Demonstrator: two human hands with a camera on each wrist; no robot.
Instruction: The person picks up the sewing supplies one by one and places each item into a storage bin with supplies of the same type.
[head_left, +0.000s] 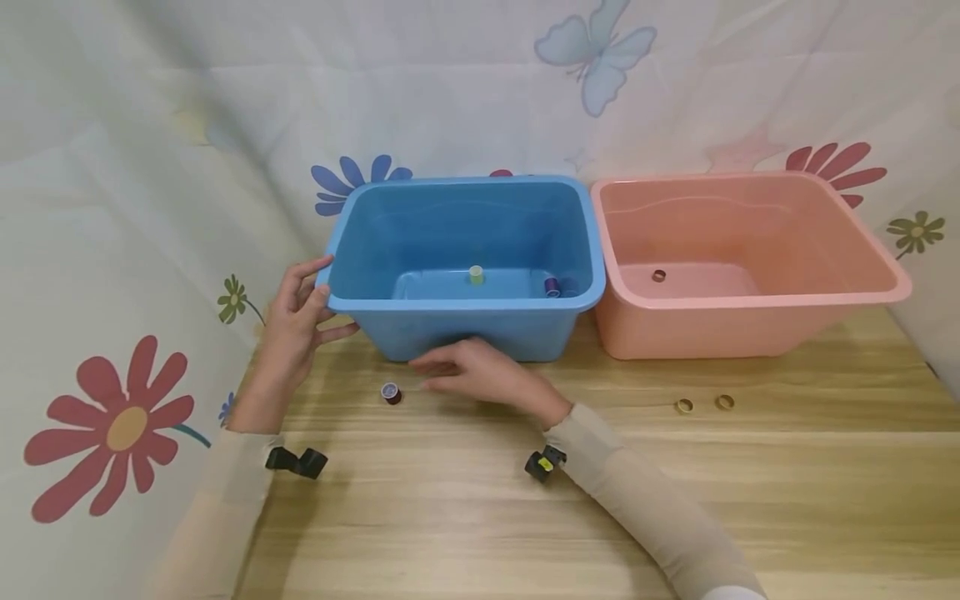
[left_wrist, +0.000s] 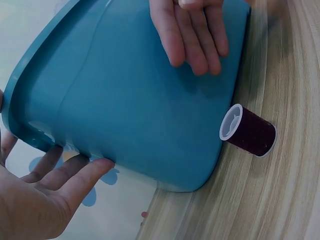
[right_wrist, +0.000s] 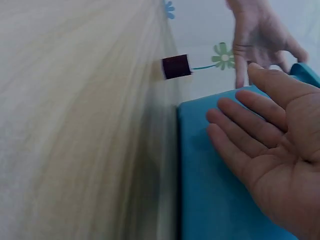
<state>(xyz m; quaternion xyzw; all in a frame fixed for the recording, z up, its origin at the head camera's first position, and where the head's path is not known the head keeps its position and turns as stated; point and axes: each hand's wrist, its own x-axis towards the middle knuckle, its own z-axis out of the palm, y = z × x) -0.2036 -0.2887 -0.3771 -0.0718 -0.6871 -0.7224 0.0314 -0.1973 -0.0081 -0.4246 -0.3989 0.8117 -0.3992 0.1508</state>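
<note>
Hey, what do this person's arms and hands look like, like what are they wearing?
The left hand and right hand wear no gloves. The left sleeve and right sleeve are long and beige. A small, blocky black gadget sits at the left wrist and another at the right, which has a yellow mark.

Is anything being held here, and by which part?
Yes: the left hand holds the blue tub by its left-end rim. The right hand holds nothing.
</note>
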